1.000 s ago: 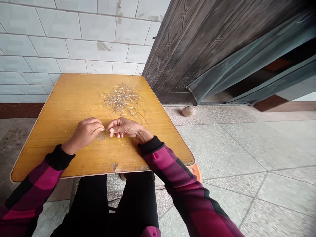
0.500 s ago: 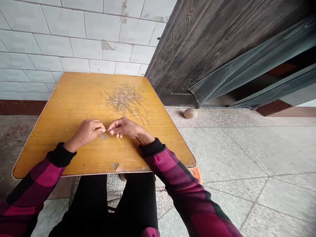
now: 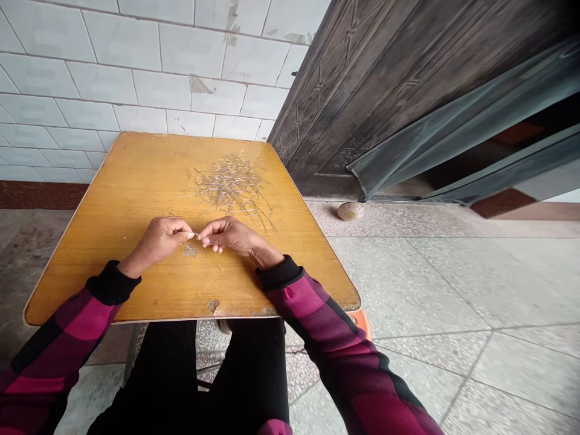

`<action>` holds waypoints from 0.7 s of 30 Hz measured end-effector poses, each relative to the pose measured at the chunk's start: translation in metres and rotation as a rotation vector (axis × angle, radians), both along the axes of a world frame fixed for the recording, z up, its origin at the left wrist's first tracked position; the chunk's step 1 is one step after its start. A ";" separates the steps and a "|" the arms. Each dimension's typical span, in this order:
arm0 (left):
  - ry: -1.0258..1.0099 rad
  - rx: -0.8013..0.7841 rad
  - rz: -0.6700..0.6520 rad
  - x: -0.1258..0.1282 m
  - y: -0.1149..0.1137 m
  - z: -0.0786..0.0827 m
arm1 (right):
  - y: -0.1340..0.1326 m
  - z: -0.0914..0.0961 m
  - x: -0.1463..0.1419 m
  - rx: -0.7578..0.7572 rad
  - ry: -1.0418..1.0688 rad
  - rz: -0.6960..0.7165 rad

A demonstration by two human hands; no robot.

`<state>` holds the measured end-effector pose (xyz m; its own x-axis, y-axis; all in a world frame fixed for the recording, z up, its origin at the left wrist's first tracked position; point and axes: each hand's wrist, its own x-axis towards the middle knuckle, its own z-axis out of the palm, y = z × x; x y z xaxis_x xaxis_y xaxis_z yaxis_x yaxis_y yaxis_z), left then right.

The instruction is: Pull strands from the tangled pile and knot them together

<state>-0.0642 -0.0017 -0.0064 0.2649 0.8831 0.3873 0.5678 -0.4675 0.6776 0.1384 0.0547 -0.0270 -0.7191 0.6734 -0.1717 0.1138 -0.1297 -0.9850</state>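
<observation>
My left hand (image 3: 159, 239) and my right hand (image 3: 229, 234) rest on a worn yellow wooden table (image 3: 127, 193), fingertips almost meeting. Both pinch a thin pale strand (image 3: 197, 236) stretched between them. Behind the hands, toward the table's far side, lies a tangled pile of thin silvery strands (image 3: 231, 183). Both sleeves are magenta-and-dark plaid with black cuffs.
A white tiled wall stands behind the table. To the right is a dark carved metal door (image 3: 408, 90) with a round stone (image 3: 350, 211) at its foot. An orange stool edge (image 3: 361, 318) shows under the table's right corner. Speckled floor tiles spread rightward.
The loose tail of the strand that trailed under my right hand has been drawn in; my fingertips have come closer together. The view has shifted slightly.
</observation>
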 end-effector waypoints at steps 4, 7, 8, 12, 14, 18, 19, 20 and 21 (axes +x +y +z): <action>0.033 0.014 0.055 0.001 0.000 -0.001 | -0.008 0.004 -0.002 0.297 -0.058 -0.057; 0.064 -0.013 0.110 0.003 -0.001 -0.003 | -0.020 0.011 -0.006 0.707 -0.184 -0.161; 0.071 -0.023 0.125 0.004 -0.001 -0.003 | -0.024 0.012 -0.008 0.824 -0.234 -0.184; 0.090 -0.033 0.190 0.010 -0.004 -0.005 | -0.035 0.011 -0.016 1.093 -0.434 -0.216; 0.096 -0.042 0.216 0.013 -0.005 -0.006 | -0.038 0.008 -0.019 1.173 -0.540 -0.238; 0.101 -0.081 0.232 0.015 -0.006 -0.006 | -0.040 0.004 -0.021 1.291 -0.690 -0.253; 0.104 -0.087 0.232 0.015 -0.006 -0.005 | -0.041 0.004 -0.021 1.307 -0.706 -0.248; 0.108 -0.092 0.231 0.015 -0.006 -0.005 | -0.041 0.004 -0.021 1.317 -0.713 -0.242; 0.111 -0.093 0.230 0.015 -0.006 -0.005 | -0.042 0.005 -0.021 1.320 -0.714 -0.235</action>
<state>-0.0491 -0.0079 -0.0113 0.0899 0.9554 0.2812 0.7250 -0.2564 0.6392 0.1176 0.0129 -0.0224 -0.6065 0.7024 0.3725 0.7053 0.6916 -0.1556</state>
